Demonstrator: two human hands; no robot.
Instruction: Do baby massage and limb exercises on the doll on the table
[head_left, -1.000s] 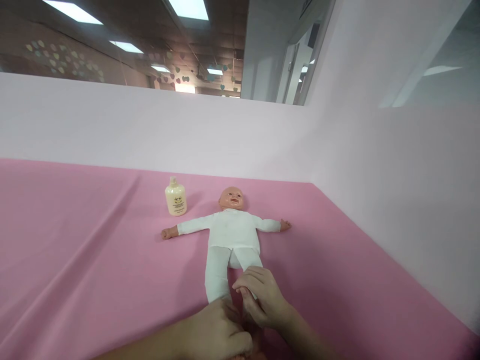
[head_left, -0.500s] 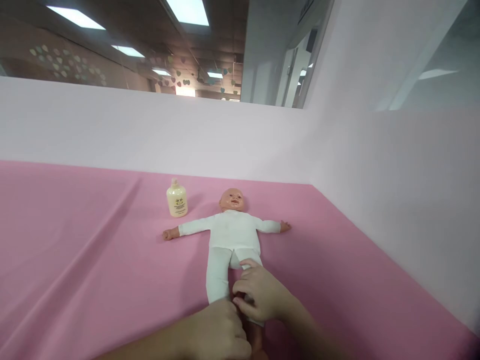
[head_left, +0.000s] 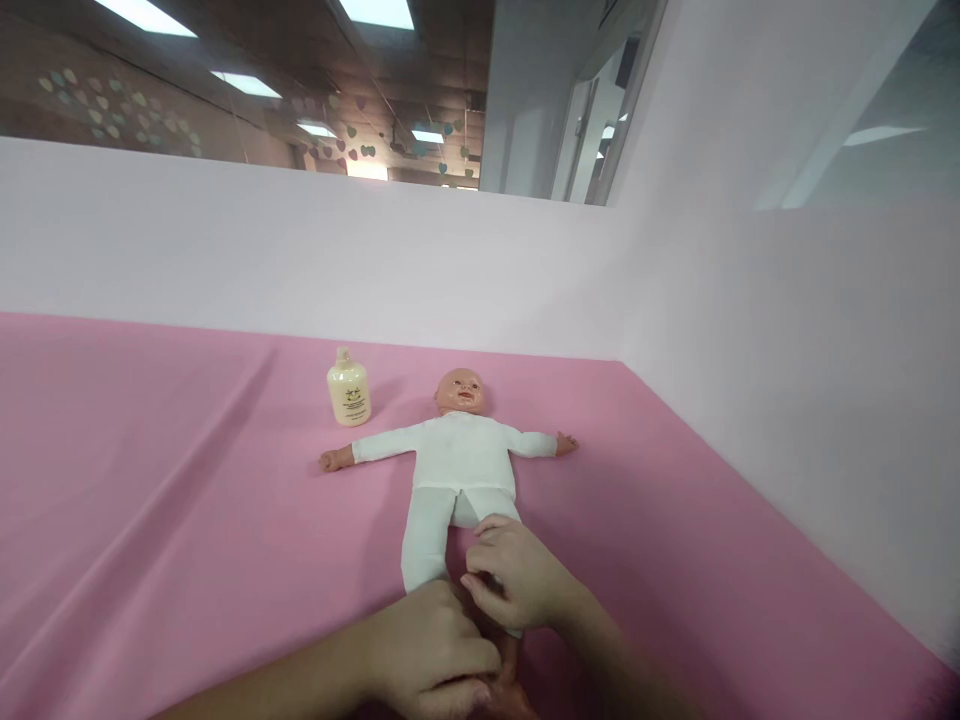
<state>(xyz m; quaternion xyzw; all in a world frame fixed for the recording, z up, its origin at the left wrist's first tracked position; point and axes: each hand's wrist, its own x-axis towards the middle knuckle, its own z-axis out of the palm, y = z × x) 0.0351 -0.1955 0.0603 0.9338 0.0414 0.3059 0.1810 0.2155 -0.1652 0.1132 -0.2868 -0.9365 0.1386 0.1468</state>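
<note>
A baby doll (head_left: 463, 455) in a white top and trousers lies on its back with both arms spread, head toward the wall. My right hand (head_left: 517, 575) is curled round the doll's leg on the right side, thumb and fingers bent against the trouser leg. Lower down, my left hand (head_left: 427, 650) is closed at the shin and foot of that same leg. Its fingertips touch the bare foot (head_left: 514, 690), which is partly hidden. The other leg reaches down behind my left hand, its foot out of sight.
A cream pump bottle (head_left: 349, 392) stands upright left of the doll's head. Pink cloth (head_left: 187, 560) with a long fold at the left covers the surface. White walls (head_left: 315, 260) rise behind and at the right, with glass panels above.
My left hand has shifted slightly, its thumb and fingers now showing more at the doll's foot. My right hand stays round the leg. The whole view has tilted a little downward.
</note>
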